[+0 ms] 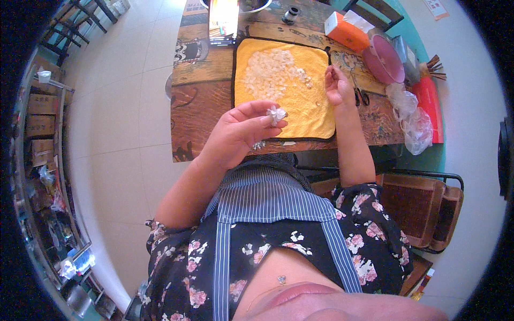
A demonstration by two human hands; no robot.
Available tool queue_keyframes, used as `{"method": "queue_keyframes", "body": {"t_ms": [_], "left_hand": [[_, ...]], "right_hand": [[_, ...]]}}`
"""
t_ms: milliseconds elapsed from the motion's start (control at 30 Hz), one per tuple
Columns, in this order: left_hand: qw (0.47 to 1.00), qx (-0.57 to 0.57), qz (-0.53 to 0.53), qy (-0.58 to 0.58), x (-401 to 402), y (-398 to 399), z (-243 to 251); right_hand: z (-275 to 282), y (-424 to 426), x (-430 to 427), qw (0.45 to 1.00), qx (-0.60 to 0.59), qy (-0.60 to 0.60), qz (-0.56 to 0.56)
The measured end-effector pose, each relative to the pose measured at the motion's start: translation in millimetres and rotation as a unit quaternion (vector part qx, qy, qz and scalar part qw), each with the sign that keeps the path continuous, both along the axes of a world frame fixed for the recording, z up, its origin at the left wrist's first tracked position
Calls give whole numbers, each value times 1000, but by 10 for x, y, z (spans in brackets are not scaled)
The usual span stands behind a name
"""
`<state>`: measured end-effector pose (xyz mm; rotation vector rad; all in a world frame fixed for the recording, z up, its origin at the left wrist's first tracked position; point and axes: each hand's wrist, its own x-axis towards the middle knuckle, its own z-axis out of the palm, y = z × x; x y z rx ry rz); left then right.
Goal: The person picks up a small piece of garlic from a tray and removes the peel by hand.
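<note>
My left hand [237, 130] pinches a small white petalled flower [276, 115] between thumb and fingers, above the near part of a yellow cloth with a black border [297, 116]. My right hand [338, 87] is raised over the cloth's right edge, its fingertips drawn together; whether something tiny sits between them cannot be made out. Many loose whitish petal pieces [267, 72] are spread on the cloth's upper left. Beside them lies a small cluster of white bits [302, 75]. Black-handled scissors [362, 97] rest on the wooden table just right of my right wrist.
A lit screen [223, 24] stands at the back left before a bowl [257, 9]. Further right are a small black-and-white spool-like item [291, 16], an orange tissue box [347, 32], a pink basin [383, 59] and a clear plastic bag [415, 130]. White bits [259, 145] lie at the near edge.
</note>
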<state>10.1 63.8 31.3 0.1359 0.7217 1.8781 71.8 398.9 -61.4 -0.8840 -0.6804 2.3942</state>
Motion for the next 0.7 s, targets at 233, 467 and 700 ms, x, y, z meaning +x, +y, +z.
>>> {"method": "queue_keyframes", "body": {"t_ms": [233, 467, 700], "left_hand": [[1000, 7, -10, -14, 31, 25, -7], [999, 24, -22, -33, 59, 19, -29], [997, 32, -59, -49, 92, 10, -73]], "right_hand": [[-31, 42, 36, 999, 29, -18, -13], [19, 158, 66, 997, 69, -15, -17], [3, 244, 74, 994, 102, -31, -20]]}}
